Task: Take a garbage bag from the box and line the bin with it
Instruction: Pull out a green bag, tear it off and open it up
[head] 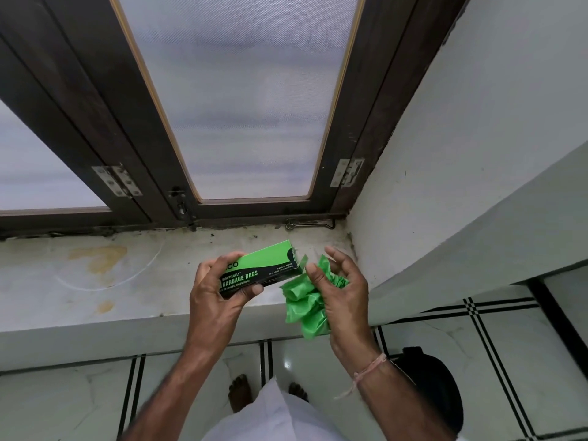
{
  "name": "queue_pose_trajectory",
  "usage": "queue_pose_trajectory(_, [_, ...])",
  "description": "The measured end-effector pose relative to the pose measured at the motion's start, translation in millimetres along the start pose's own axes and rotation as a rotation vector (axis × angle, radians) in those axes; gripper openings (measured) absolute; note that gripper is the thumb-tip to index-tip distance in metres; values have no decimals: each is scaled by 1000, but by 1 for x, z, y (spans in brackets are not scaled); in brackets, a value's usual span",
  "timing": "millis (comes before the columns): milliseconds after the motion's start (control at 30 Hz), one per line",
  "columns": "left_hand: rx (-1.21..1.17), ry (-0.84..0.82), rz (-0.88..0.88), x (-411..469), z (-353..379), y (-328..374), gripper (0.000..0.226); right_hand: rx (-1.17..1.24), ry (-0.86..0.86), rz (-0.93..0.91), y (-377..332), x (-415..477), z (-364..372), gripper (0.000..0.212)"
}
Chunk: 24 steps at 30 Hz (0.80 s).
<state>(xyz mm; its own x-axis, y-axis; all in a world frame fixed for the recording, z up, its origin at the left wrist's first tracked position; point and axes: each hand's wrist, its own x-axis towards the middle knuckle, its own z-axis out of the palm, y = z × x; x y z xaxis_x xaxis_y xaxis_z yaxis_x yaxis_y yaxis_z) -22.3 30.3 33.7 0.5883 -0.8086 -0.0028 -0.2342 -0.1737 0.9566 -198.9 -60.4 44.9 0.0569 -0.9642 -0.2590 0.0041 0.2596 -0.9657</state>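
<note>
My left hand (213,288) grips a green and black garbage bag box (264,265) above the windowsill, its right end flap open. My right hand (340,288) holds a crumpled green garbage bag (302,308) just right of the box's open end, thumb and lower fingers pinching it while the upper fingers spread apart. Part of the bag hangs below my palm. The black bin (436,386) stands on the floor at the lower right, behind my right forearm, partly hidden by it.
A stained stone windowsill (95,275) runs below a dark wooden window frame (105,128) with frosted panes. A white wall (477,154) closes off the right side. White floor tiles with black lines (496,345) lie below, where my bare feet show.
</note>
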Motion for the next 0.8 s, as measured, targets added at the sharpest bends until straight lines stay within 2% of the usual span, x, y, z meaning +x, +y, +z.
queue_pose_trajectory(267, [29, 14, -2, 0, -7, -7, 56, 178, -94, -64, -11, -3, 2, 32])
queue_pose_trajectory(367, [15, 11, -3, 0, -3, -7, 56, 112, -150, -79, -9, -8, 8, 25])
queue_pose_trajectory(633, [-10, 21, -4, 6, -14, -6, 54, -51, -275, -152, -9, -7, 7, 33])
queue_pose_trajectory(800, [-13, 12, 4, 8, -16, -7, 53, -53, -270, -172, -11, -7, 10, 27])
